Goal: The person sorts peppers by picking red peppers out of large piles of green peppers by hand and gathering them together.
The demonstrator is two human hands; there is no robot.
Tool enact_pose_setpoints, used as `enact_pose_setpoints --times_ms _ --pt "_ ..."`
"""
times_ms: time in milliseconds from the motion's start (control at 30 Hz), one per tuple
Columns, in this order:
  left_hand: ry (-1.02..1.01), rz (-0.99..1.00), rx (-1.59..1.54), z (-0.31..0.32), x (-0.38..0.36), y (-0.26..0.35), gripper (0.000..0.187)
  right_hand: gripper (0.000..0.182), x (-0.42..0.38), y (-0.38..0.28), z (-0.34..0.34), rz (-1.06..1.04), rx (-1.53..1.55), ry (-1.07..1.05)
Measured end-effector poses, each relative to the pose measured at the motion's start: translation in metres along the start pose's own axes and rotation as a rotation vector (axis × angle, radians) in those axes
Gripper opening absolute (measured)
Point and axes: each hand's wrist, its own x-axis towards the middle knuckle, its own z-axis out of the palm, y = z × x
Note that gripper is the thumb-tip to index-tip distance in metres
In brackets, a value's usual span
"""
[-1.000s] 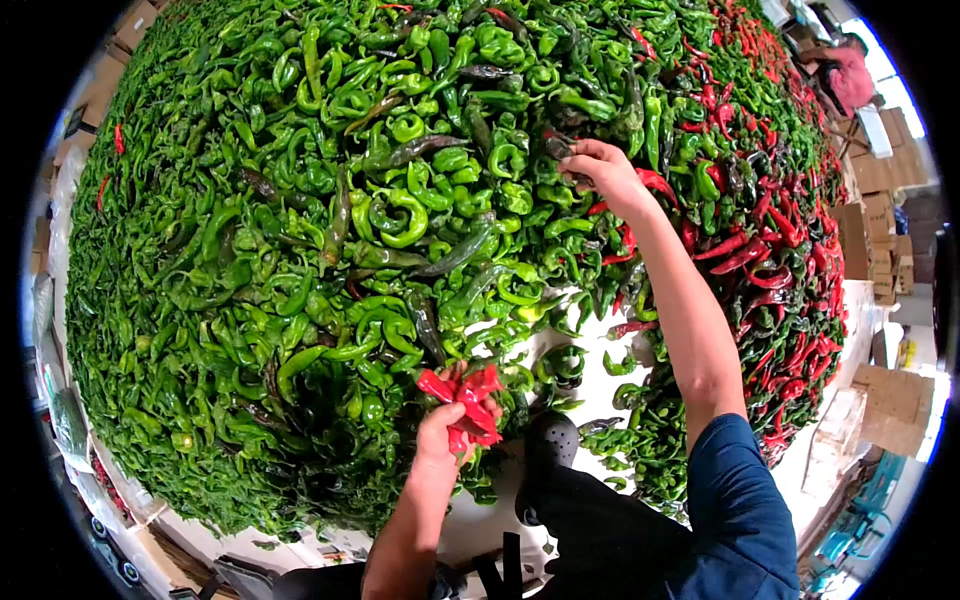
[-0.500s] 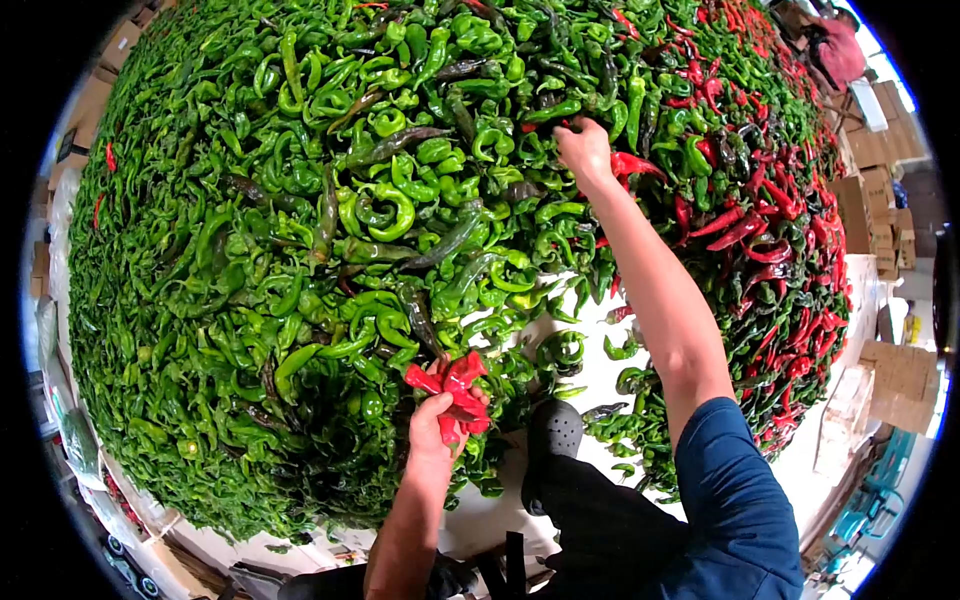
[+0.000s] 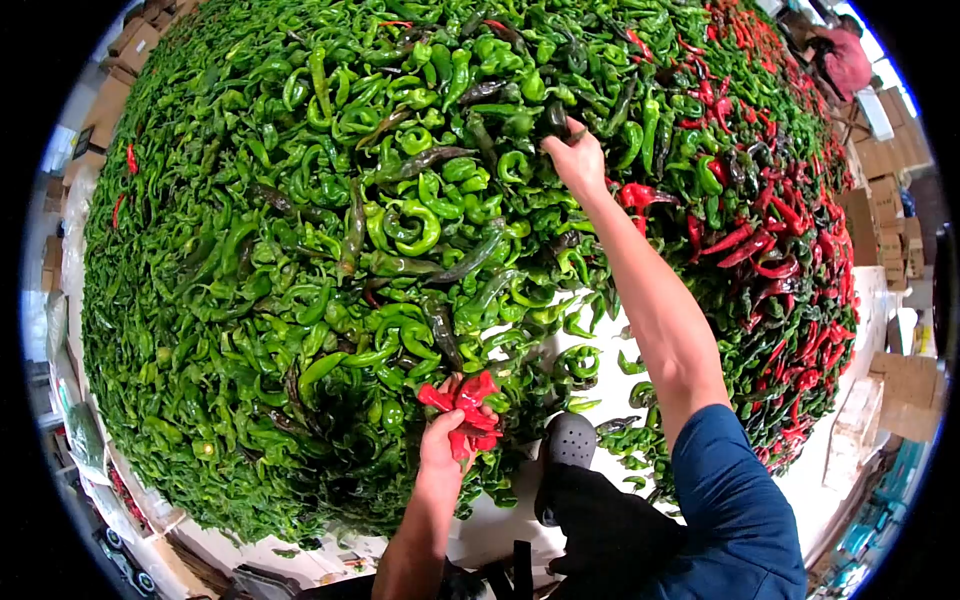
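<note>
Left hand: fingers closed round red peppers; right hand: fingertips pinching dark pepper atop green pepper heap.

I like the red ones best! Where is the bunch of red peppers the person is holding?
In the head view, the bunch of red peppers sits low and centre in the left hand, at the near edge of the green pepper pile, beside a dark shoe.

Short blue sleeve on the right arm, forearms bare. Dark trousers too. Grey perforated clog on one foot.
</note>
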Motion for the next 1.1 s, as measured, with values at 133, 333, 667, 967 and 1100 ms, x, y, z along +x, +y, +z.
enact_pose_setpoints --times_ms 133,333,667,967,1100 --pt "0.007 0.014 -0.027 0.002 -0.003 -0.001 0.061 0.026 -0.035 -0.022 -0.043 0.263 0.827 -0.272" --pt "-0.073 0.084 -0.048 0.018 0.004 0.013 0.062 0.042 -0.111 -0.027 -0.078 0.477 1.327 -0.756" --pt "-0.124 0.140 -0.103 0.031 -0.006 0.027 0.061 0.040 -0.195 -0.040 -0.065 0.401 1.231 -0.892" --pt "-0.135 0.174 -0.201 -0.004 -0.031 0.028 0.058 0.031 -0.238 -0.033 -0.037 0.005 0.561 -0.887" --pt "-0.156 0.266 -0.190 0.004 -0.037 0.029 0.057 0.026 -0.271 -0.056 -0.037 0.119 0.547 -0.734"
